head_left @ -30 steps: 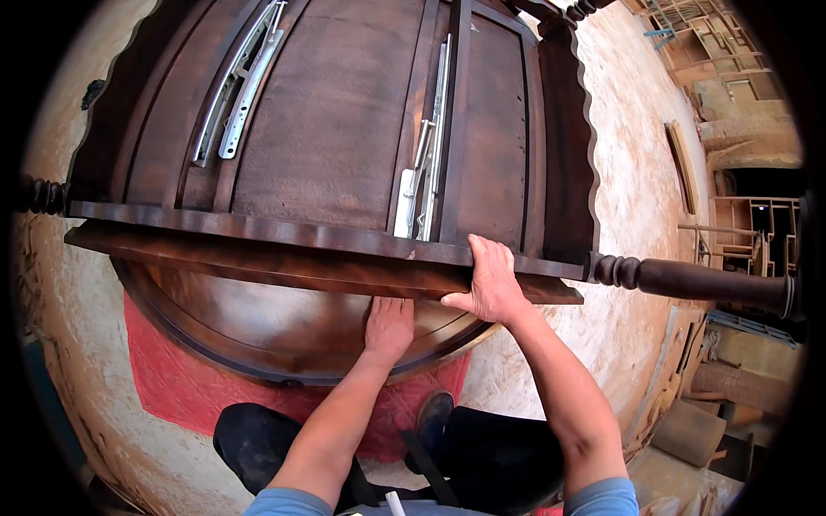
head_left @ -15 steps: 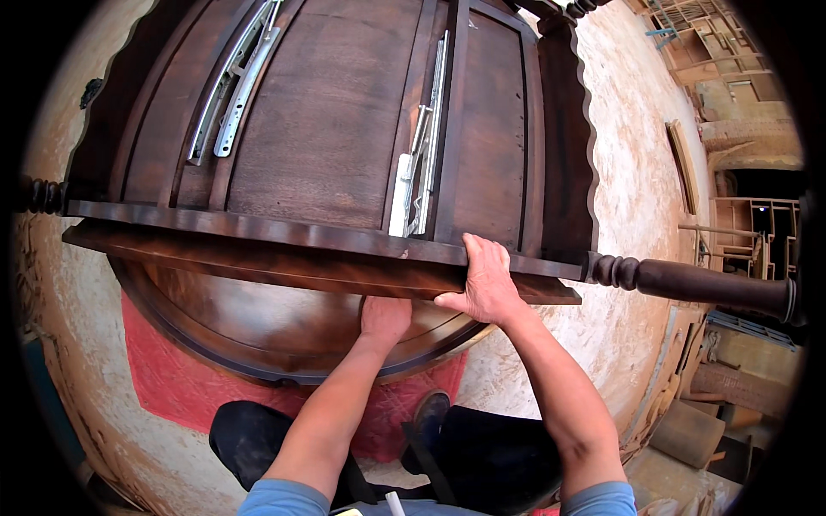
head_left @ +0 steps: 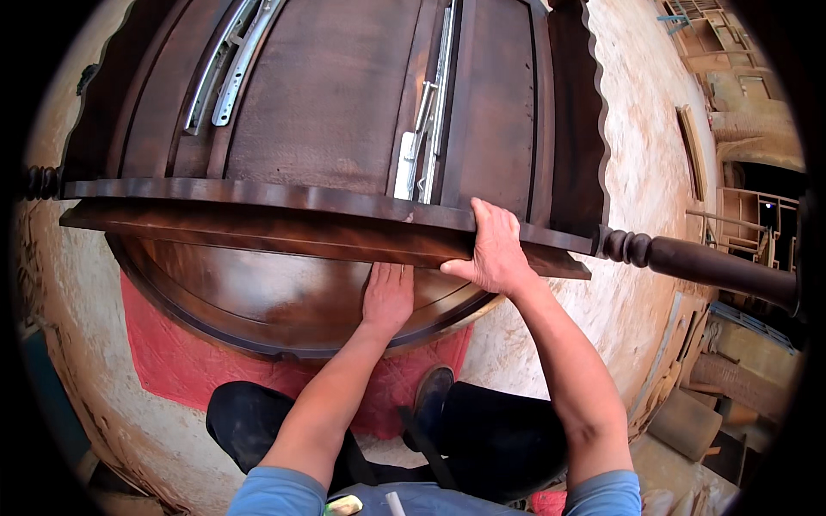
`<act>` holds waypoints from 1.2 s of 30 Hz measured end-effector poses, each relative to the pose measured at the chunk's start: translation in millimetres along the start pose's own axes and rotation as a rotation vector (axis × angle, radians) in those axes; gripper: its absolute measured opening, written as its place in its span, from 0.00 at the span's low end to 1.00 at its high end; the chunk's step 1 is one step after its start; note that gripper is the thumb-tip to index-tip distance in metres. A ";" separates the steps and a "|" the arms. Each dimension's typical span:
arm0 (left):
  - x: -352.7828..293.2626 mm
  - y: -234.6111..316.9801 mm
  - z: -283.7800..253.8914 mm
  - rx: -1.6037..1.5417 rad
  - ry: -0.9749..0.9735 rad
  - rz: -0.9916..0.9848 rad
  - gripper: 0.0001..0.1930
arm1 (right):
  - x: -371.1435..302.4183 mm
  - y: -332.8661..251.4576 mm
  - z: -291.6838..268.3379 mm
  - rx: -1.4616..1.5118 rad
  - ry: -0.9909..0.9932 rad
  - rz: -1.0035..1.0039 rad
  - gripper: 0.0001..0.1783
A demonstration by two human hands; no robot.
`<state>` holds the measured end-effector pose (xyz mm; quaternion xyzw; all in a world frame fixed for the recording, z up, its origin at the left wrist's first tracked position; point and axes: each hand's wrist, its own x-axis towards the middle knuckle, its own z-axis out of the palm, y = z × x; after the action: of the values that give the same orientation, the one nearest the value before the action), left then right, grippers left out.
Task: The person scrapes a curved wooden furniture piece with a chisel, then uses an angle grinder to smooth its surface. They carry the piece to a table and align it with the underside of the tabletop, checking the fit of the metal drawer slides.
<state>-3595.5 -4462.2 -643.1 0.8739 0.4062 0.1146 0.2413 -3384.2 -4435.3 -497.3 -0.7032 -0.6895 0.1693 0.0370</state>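
Observation:
A dark wooden table frame [head_left: 344, 199] lies with its underside up, turned legs reaching out at both sides. A long polished wooden board [head_left: 258, 236] runs along its near edge. My right hand [head_left: 497, 254] is closed over this edge, fingers on the frame and thumb against the board. Below the board is a round glossy wooden tabletop [head_left: 249, 301]. My left hand [head_left: 389, 297] is palm down over the tabletop, fingers stretched toward the board's lower edge; their tips are partly hidden there. Metal slides [head_left: 422, 159] are fixed to the underside.
A red cloth [head_left: 172, 361] is under the tabletop on the pale, stained floor [head_left: 641, 163]. One turned leg [head_left: 714, 268] sticks out at the right. Wooden furniture parts [head_left: 757, 215] and a brown roll-shaped piece [head_left: 684, 426] stand along the right side.
My left hand has drawn back from under the board, so more of its fingers show. The frame sits a little higher in view; my right hand keeps its hold.

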 end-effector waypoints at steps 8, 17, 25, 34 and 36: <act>0.1 -0.7 -4.0 0.034 -0.001 0.021 0.25 | -2.8 -0.4 1.2 0.018 -0.010 0.019 0.64; -7.0 -5.9 -40.5 -0.141 -0.006 -0.036 0.29 | -4.5 -0.7 4.2 0.006 -0.015 0.040 0.65; -43.2 -4.3 -40.8 -0.349 -0.308 -0.642 0.18 | -4.9 -0.6 2.0 -0.023 -0.051 0.051 0.66; -29.2 -14.7 -34.3 -0.543 -0.290 -0.772 0.16 | -3.0 -1.4 -7.1 0.004 -0.099 0.066 0.59; -27.4 -19.9 -31.9 -0.549 -0.316 -0.785 0.16 | 2.3 -5.3 -12.4 0.025 -0.135 0.080 0.56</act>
<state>-3638.8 -4461.6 -626.1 0.5660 0.6175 -0.0160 0.5459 -3385.7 -4430.6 -484.6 -0.7168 -0.6596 0.2261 -0.0076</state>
